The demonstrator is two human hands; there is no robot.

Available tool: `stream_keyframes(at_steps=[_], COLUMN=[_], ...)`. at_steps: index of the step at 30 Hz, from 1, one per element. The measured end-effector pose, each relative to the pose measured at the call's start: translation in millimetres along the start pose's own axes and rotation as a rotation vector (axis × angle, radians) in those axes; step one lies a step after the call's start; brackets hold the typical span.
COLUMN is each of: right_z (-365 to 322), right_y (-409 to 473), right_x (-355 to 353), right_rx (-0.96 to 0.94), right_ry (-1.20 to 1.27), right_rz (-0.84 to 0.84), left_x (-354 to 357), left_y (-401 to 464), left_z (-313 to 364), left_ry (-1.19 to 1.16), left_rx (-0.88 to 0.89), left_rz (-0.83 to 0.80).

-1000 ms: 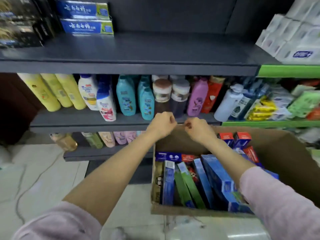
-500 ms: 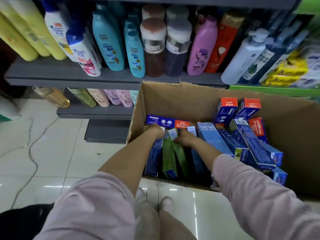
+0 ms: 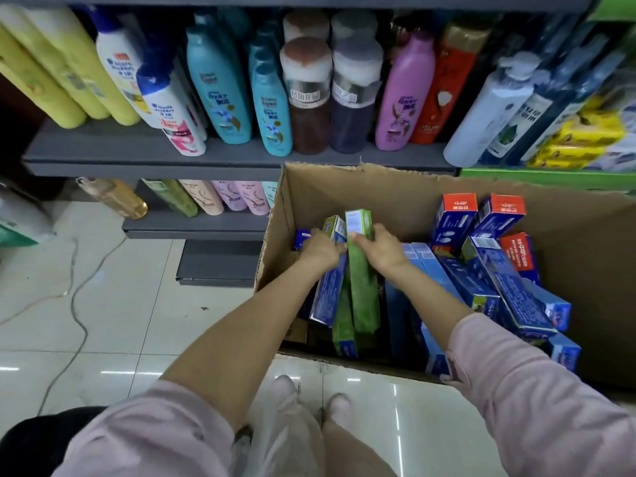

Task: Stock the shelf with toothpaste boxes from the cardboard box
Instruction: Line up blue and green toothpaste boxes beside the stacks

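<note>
An open cardboard box stands on the floor before the shelf, holding several toothpaste boxes, blue ones at the right and green ones at the left. My right hand grips a green toothpaste box, its top end raised above the others. My left hand grips a blue toothpaste box together with a second green box beside it. Both hands are inside the cardboard box at its left side.
A grey shelf above the cardboard box carries shampoo bottles in a row. A lower shelf holds more bottles. A cable trails over the tiled floor at left. My feet stand just before the box.
My view dropped from the upper shelves to the cardboard box. Both hands went down into it, took hold of toothpaste boxes and have lifted their top ends.
</note>
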State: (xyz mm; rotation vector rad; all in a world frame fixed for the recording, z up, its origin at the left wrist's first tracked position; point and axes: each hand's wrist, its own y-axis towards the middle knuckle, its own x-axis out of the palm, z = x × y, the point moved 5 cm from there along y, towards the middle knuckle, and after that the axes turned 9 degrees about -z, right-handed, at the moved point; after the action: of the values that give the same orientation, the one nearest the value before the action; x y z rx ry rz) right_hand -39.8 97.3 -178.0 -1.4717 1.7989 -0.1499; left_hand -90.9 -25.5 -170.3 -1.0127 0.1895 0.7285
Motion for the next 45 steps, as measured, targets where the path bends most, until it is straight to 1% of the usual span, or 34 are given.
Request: stream_keyframes(at_steps=[5, 8, 10, 12, 13, 17, 20, 21, 23, 26, 27, 30, 33, 35, 38, 40, 45], right_z=[-48.5, -78.8, -105.3, -136.0, -152.3, -213.3, -256.9, -270.8, -301.8, -344.0, -358.3, -399.3, -442.2, -464.7, -492.3, -507.4, -530.9], right_y=[-31.6, -47.2, -58.6, -71.2, -76.9, -92.4, -100.8, -102.5, -101.9, -94.7, -91.5, -80.0, -65.9, -57.6, -48.2, -42.7, -19.0], right_x=[-29.6, -41.0, -48.5, -55.3, -57.5, -54.5, -51.9, -51.5, -48.8, -43.3, -41.1, -36.9, -30.9, -28.8, -29.1, -32.3, -51.1], right_rx=[-0.164, -0.290, -0.367, -0.439, -0.469, -0.571, -0.706, -0.746, -0.816, -0.851, -0.847, -0.811, -0.771, -0.759, -0.757, -0.723, -0.495], right_ry=[0.252, 0.389, 0.424, 0.477, 0.491, 0.452, 0.374, 0.337, 0.261, 0.188, 0.179, 0.174, 0.177, 0.114, -0.106, -0.265, -0.651], right_rz=[0.062, 0.101, 0.109, 0.105, 0.095, 0.008, 0.051, 0.080, 0.133, 0.175, 0.188, 0.252, 0.287, 0.314, 0.400, 0.463, 0.642], left_x=[-35.9, -56.2, -76.7, -103.8, -119.1, -171.2, -214.4, -230.2, -267.7, -325.2, -344.1, -393.9, -442.3, -466.8, -497.0, -511.6, -529.2], left_y=[-27.1, -52.5, -74.1, -97.3, -107.2, -145.0, -159.0, -160.3, -165.0, -171.9, -172.1, -166.4, -163.8, -164.1, -159.4, -154.1, -135.5], left_z=[27.8, 46.0, 60.7, 72.0, 75.1, 77.6, 72.4, 69.9, 66.9, 70.6, 72.1, 77.7, 84.4, 87.7, 86.7, 87.1, 101.6], left_ry=[-0.230, -0.375, -0.403, -0.397, -0.404, -0.478, -0.485, -0.455, -0.317, -0.052, 0.023, 0.226, 0.488, 0.615, 0.685, 0.696, 0.714], left_rx=[0.190, 0.274, 0.353, 0.458, 0.508, 0.686, 0.782, 0.804, 0.838, 0.853, 0.843, 0.772, 0.655, 0.621, 0.584, 0.580, 0.579], left_rz=[0.090, 0.095, 0.121, 0.196, 0.233, 0.257, 0.325, 0.368, 0.492, 0.694, 0.735, 0.818, 0.984, 1.054, 1.126, 1.154, 1.138])
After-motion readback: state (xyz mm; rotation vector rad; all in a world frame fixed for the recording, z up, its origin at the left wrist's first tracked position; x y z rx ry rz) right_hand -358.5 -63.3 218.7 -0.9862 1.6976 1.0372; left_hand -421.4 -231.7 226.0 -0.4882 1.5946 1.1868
